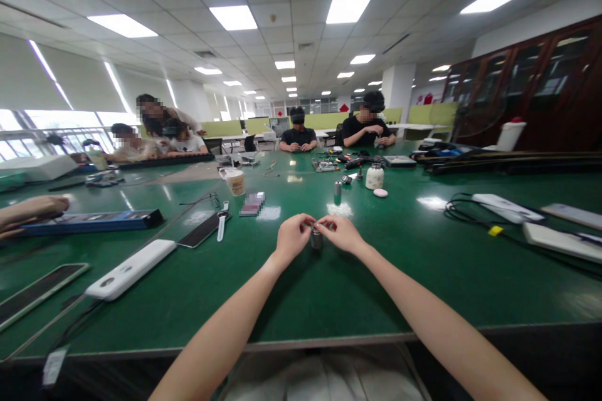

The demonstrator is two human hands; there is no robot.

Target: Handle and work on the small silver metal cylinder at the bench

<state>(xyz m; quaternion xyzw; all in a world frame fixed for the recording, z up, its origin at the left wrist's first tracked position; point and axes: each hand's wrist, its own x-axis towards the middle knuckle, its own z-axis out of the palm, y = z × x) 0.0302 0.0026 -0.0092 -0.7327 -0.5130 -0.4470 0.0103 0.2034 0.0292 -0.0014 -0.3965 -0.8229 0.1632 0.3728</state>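
A small silvery metal cylinder [316, 240] stands upright on the green table [376, 269], right below my fingertips. My left hand [292, 239] comes in from its left, thumb and fingers pinched together at the cylinder's top. From the other side my right hand [345, 235] is closed in a like pinch, its fingertips meeting those of the left. Something small and thin seems to be between the fingertips, too small to name. A second metal cylinder [337, 188] stands farther back, near a pale jar [375, 177] and a round pink lid [380, 193].
To the left lie a white watch [222, 222], a black phone [202, 230], a white power bank-like device [132, 268] and a blue long case [94, 221] by another person's hand [35, 210]. A paper cup [235, 182] stands behind. Cables [463, 207] lie at right. Several people sit beyond.
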